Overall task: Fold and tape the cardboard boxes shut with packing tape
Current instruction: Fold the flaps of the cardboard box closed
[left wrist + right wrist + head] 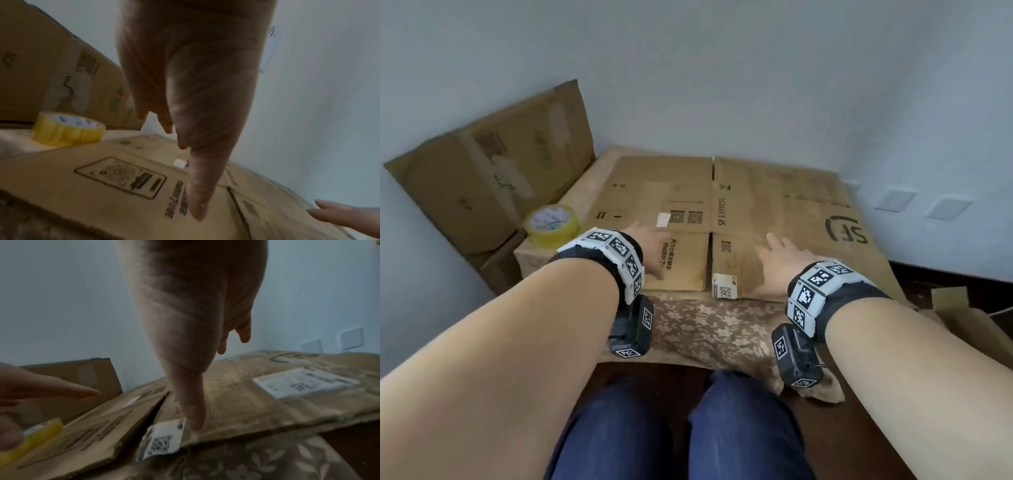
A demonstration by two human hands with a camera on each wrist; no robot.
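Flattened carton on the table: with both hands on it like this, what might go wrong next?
1. The flattened carton overhangs the table at the right; lifting it could tip it off.
2. The tape roll sits near the table's left edge beside the left hand; swinging cardboard may knock it off.
3. The right hand lies flat, gripping nothing.

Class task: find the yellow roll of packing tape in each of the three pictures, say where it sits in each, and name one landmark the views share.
Head: the tape roll sits left of centre on the table, beside the left hand.
Left wrist: tape roll at the left, behind the flattened cardboard box.
Right wrist: only a yellow edge at the lower left.
Shared landmark: the slit between flaps.
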